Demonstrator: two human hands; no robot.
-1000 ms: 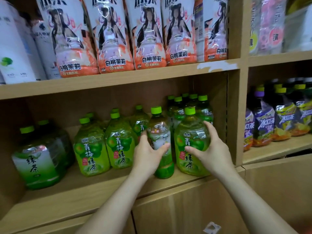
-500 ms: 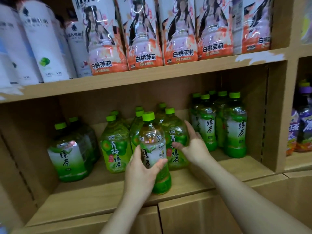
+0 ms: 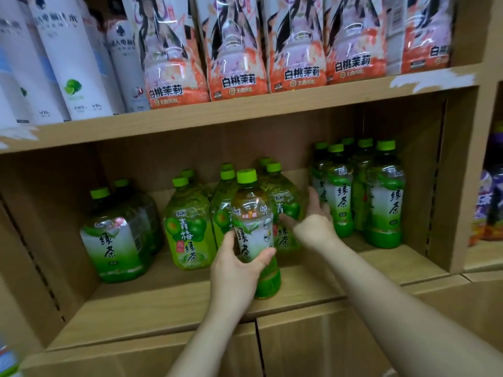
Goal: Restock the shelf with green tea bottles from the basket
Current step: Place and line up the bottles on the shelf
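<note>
My left hand (image 3: 236,270) grips a slim green tea bottle (image 3: 251,213) with a green cap, upright, its base at the front of the middle shelf (image 3: 177,306). Just behind it stands a wide plum green tea bottle (image 3: 284,202). My right hand (image 3: 313,221) presses against that bottle's right side, fingers pointing up and thumb across its front. A group of slim green tea bottles (image 3: 383,197) stands at the shelf's right end. The basket is out of view.
More plum green tea bottles (image 3: 187,227) and wide green tea bottles (image 3: 117,240) fill the shelf's left half. Tall pouch-wrapped drinks (image 3: 236,50) and white bottles (image 3: 73,63) line the upper shelf. A side panel (image 3: 460,172) closes the right end; purple bottles (image 3: 490,202) stand beyond it.
The wide plum green tea bottle under my right hand has shifted left, away from the slim bottles, leaving a gap. My left hand keeps holding its slim bottle. The view has swung left.
</note>
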